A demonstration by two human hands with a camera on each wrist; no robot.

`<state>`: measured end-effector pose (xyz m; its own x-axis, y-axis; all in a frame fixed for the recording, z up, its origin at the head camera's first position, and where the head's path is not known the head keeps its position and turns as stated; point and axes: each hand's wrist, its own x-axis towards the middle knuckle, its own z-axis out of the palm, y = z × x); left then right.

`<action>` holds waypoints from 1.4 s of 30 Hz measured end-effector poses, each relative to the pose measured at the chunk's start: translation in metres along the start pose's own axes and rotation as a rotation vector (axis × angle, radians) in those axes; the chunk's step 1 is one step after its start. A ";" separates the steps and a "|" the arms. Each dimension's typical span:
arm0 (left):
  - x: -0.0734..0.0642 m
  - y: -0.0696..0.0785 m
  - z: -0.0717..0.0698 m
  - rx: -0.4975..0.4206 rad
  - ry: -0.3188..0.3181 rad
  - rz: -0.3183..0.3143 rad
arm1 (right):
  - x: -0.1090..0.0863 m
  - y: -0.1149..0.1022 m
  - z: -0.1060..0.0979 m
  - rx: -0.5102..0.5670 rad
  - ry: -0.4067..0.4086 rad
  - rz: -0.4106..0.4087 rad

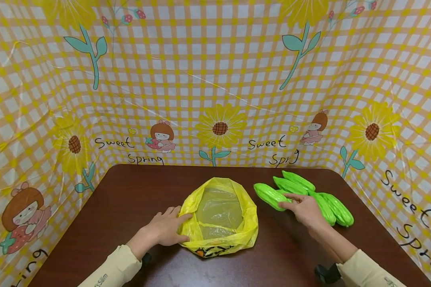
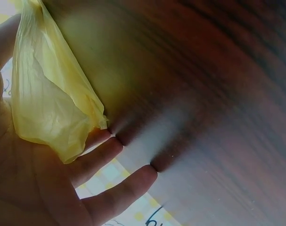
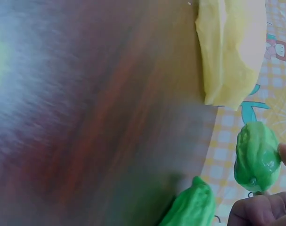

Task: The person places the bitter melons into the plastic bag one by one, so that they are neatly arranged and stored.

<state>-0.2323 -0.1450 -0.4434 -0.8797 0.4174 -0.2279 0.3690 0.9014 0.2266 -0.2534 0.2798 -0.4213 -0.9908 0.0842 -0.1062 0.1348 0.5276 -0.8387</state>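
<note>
A yellow plastic bag stands on the dark table with its mouth facing up; only the bag's own walls and floor show inside. My left hand lies against the bag's left side, fingers spread, and in the left wrist view the fingertips reach the tabletop beside the yellow film. To the right of the bag, my right hand pinches a glossy green bitter melon by its near end, between thumb and fingers. The right wrist view shows this bitter melon end-on.
Several more green bitter melons lie close together behind and right of my right hand. The brown table is bounded by a checked, flower-printed cloth at the back and both sides.
</note>
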 end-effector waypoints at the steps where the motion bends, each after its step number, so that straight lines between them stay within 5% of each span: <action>1: 0.000 0.000 0.000 -0.001 -0.001 -0.001 | 0.001 -0.002 0.000 0.001 -0.004 -0.003; 18: 0.001 0.001 0.001 -0.024 -0.027 -0.017 | 0.017 -0.036 -0.004 -0.070 -0.126 -0.023; 31: 0.003 -0.004 0.008 -0.062 -0.042 -0.017 | 0.045 -0.050 0.002 -0.011 -0.267 -0.052; 42: -0.001 0.002 0.000 -0.041 -0.051 -0.034 | 0.066 -0.069 0.008 -0.013 -0.383 -0.099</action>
<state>-0.2308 -0.1433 -0.4426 -0.8747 0.3927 -0.2841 0.3255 0.9103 0.2559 -0.3278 0.2420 -0.3749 -0.9325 -0.2874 -0.2190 0.0364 0.5283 -0.8483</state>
